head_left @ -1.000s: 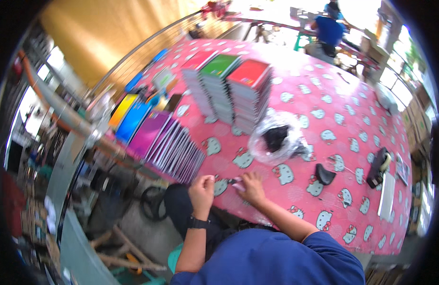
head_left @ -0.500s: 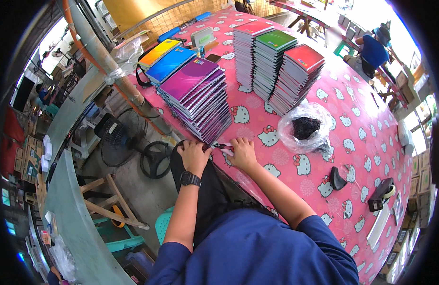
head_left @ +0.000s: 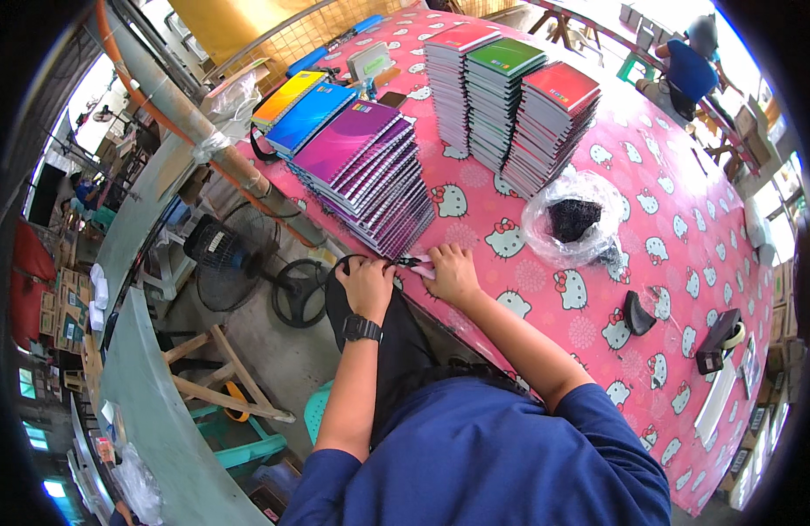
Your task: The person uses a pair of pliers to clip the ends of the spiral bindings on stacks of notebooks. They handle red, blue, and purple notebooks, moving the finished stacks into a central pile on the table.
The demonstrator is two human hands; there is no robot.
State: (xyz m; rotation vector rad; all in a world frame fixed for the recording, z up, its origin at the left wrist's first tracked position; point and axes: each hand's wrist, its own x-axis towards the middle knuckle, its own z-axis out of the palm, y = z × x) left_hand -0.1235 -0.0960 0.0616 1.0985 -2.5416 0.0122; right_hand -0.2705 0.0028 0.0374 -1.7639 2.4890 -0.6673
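At the table's near-left edge, my right hand closes round the pale pink handle of small pliers. Their dark jaws point left, toward my left hand. That hand wears a black watch on its wrist, and its fingers curl at the table edge with the tips close to the jaws. Whatever they pinch is too small or hidden to make out. Just beyond both hands rises a leaning stack of purple spiral notebooks. Blue notebooks and yellow notebooks stand behind it.
Red notebooks and green notebooks stand in tall stacks farther back on the pink patterned table. A clear plastic bag with black bits lies to the right, near a tape dispenser. A fan stands left, below the table.
The view has shifted slightly, so the scene sits a little differently. Both hands stay at the table edge by the purple stack, and the pliers remain in my right hand.
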